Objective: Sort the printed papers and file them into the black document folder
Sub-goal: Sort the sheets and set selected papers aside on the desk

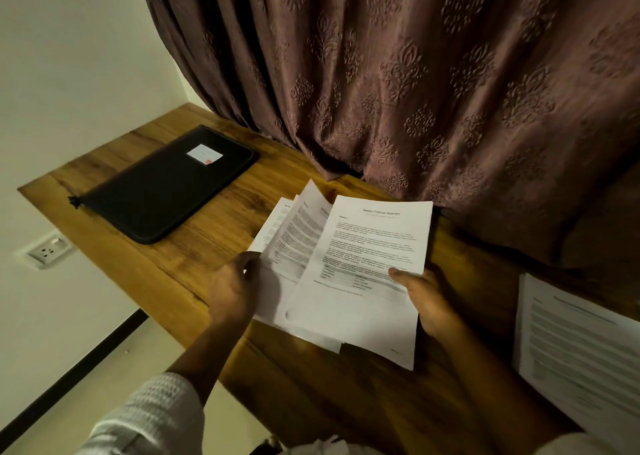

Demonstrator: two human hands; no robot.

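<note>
A fanned bundle of printed papers (360, 264) is held above the wooden desk (194, 247) at the centre. My left hand (235, 288) pinches the lower left sheets at their edge. My right hand (426, 299) grips the top sheet, a page headed as a financial statement, with the thumb on its face. The black document folder (162, 188) lies closed and flat on the desk at the far left, a small white label near its far end. Another stack of printed papers (581, 344) lies on the desk at the right edge.
A brown patterned curtain (415, 74) hangs along the back of the desk and bulges over its right side. A cream wall with a white power socket (46, 250) stands to the left. The desk's left edge drops off beside the folder.
</note>
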